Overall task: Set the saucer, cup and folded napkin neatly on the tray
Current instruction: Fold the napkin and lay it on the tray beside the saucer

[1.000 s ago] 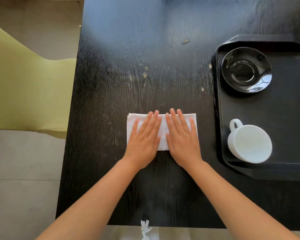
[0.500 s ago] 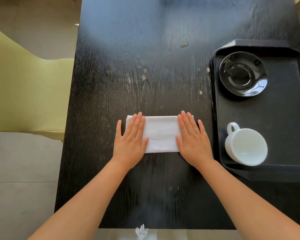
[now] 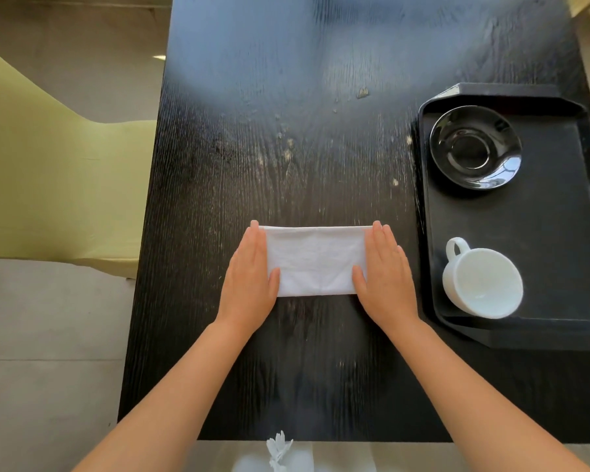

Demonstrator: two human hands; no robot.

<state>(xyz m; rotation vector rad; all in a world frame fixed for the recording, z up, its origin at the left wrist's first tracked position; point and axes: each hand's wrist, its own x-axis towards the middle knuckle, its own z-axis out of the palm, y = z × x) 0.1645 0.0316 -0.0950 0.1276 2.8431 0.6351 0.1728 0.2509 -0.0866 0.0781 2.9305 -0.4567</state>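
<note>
Grain runs lengthwise down the black wooden worktop [image 3: 286, 148], which carries pale crumbs and scuffs across its middle and a soft blue sheen of light at its far end. To its left stands a yellow-green chair [image 3: 48, 182] on a grey tiled floor [image 3: 31, 352]. On the right side of the worktop lies a black tray [image 3: 552, 260]; the glossy black saucer [image 3: 475, 147] sits in its far left corner, and the white cup [image 3: 482, 282] lies in the near left part, its handle pointing to the far left. The folded white napkin [image 3: 315, 260] is still off the tray, flat on the worktop just left of it. The left hand [image 3: 251, 281] lies flat on the napkin's left end and the right hand [image 3: 385, 277] on its right end, fingers [image 3: 378, 236] straight and held together, pressing down and gripping nothing. Compared with a second ago, when both hands lay side by side over the middle of the napkin, they have slid apart to its two ends, leaving the centre of the cloth bare and smooth. Saucer and cup keep their places on the tray.
</note>
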